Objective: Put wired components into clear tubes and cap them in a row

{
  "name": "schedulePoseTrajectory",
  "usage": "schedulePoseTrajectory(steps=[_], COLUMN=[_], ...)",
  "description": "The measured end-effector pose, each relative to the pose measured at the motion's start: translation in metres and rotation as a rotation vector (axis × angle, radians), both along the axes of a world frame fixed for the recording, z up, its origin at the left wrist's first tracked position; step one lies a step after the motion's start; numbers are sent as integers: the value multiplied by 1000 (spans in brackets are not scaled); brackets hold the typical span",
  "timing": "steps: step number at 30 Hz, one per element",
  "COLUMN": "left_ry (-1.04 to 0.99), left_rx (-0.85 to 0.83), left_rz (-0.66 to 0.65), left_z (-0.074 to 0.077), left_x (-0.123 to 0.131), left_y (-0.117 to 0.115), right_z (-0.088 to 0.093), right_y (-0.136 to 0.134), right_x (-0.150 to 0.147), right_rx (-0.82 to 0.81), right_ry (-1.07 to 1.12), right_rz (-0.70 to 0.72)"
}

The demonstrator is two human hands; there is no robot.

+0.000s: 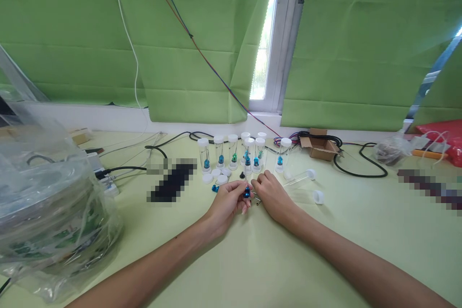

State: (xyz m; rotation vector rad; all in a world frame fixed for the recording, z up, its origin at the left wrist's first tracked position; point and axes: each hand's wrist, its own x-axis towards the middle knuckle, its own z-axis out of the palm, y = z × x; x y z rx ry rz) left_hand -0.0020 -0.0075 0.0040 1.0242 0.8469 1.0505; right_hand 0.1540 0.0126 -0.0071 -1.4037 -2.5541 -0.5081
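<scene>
My left hand [228, 200] is closed in a pinch on a small blue part [247, 193] held just above the pale green table [252, 260]. My right hand [271, 193] rests beside it, fingers curled at thin metal pins [257, 199] on the table; what it holds I cannot make out. Just behind the hands stand several clear tubes with white caps [233, 151], each with a small blue or green part inside. Loose white caps [217, 176], a blue part [215, 188] and a small black part [242, 175] lie left of the hands.
An empty tube [300, 178] lies on its side to the right, a loose cap [318, 197] near it. A small cardboard box [319, 146], black cables [357, 166] and a plastic bag [391, 150] sit at the back right. A big plastic-wrapped bundle [46, 211] fills the left.
</scene>
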Motion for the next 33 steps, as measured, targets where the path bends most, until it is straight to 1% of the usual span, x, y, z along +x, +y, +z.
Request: schedulePoseTrajectory(steps=[5,16,33], left_ry=[-2,8,1], left_rx=[1,-9,-4], left_rz=[6,1,-5], left_z=[-1,-1,-1], left_x=[1,-1,0], left_y=[1,0,1], right_z=[3,-1,-6], right_y=[-2,0,-1], right_x=[0,1,-3], right_rx=[-35,-87,-78], right_ry=[30,97,161], right_rz=[-2,-18,-45])
